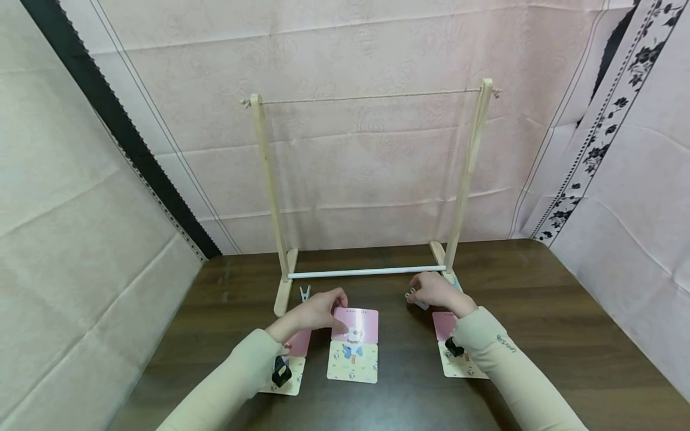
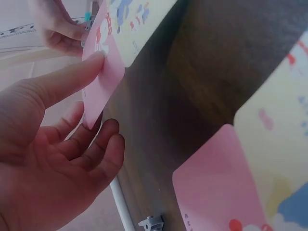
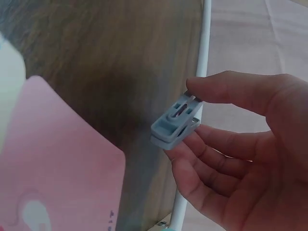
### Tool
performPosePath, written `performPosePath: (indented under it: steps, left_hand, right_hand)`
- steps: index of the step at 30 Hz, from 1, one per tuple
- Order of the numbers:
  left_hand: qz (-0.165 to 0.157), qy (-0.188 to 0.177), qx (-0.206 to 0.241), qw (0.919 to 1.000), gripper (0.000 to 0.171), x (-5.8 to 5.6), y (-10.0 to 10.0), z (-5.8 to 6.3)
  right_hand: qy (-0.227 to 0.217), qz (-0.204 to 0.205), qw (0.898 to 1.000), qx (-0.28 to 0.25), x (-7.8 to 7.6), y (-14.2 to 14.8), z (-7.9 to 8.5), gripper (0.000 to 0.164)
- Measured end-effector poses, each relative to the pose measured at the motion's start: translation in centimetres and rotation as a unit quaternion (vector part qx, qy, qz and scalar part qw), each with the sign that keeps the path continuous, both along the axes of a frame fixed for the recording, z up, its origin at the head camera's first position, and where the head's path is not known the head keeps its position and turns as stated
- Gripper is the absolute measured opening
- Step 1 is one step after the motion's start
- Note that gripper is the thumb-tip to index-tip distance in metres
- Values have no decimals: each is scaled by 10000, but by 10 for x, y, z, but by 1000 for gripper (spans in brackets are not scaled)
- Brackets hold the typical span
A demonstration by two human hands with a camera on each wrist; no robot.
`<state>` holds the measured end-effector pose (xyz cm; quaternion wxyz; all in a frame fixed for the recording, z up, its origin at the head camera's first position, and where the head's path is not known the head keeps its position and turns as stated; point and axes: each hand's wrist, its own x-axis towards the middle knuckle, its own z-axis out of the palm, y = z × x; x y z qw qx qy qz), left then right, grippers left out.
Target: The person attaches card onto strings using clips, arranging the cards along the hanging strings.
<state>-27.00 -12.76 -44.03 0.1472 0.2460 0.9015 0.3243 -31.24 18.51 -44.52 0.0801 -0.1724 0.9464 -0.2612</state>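
My left hand (image 1: 315, 311) pinches the top corner of a pink-and-cream cartoon card (image 1: 353, 362), thumb on the printed face and fingers behind. In the left wrist view this card (image 2: 109, 72) slants up off the dark table. My right hand (image 1: 439, 293) holds a grey-blue clothespin (image 3: 174, 126) between thumb and fingers, its handle ends in the grip and its tip pointing away. Under the left forearm lies a similar card (image 1: 303, 344), partly covered. A third card (image 1: 444, 324) lies below the right wrist, also partly hidden.
A wooden frame (image 1: 269, 179) stands at the back of the table, with a string (image 1: 366, 97) across its top and a white bar (image 1: 366, 272) low down. Another clothespin (image 1: 305, 293) is by its left foot. Pale cloth (image 1: 366, 167) hangs behind.
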Motion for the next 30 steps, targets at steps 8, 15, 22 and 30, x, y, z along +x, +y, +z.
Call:
performPosePath:
  steps: [8,15,22,30]
  left_hand:
    - [77,245,149,9996,40,-5,-2,5]
    - [298,327,423,9981,40,-7,-3,11]
    - [408,333,781,9956,40,-9,-3,17]
    - [459,219,1114,9925,39,-11,-1,17]
  right_hand:
    - [-97,-5,9999,-76,2,2,7,35]
    - [36,43,9999,-102,1,6,10,32]
    - [86,87,9998,-145,1,8,14,33]
    - [59,178,9994,-275,2,11,13,31]
